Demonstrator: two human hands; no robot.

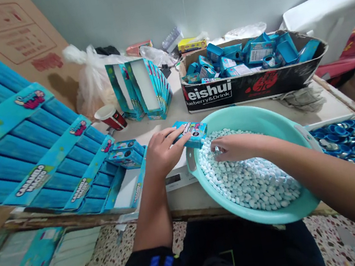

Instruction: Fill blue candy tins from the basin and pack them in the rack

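My left hand (166, 148) holds a small blue printed candy box (193, 133), tilted over the left rim of a turquoise plastic basin (245, 114). Many small white and pale-blue candies (254, 186) lie heaped inside the basin. Among them, just right of the box, my right hand (229, 148) has its fingers curled together at the candies; its fingertips are partly hidden. Under the box and the basin's left edge, part of a flat white device (178, 181) with a dark display shows.
Blue display trays of boxes (46, 141) stack up at left, beside a partly filled tray (127, 189). Behind are a paper cup (111, 117), upright display boxes (147, 88) and a black carton (252, 88) of blue containers. Blue round lids (352, 140) fill a white box at right.
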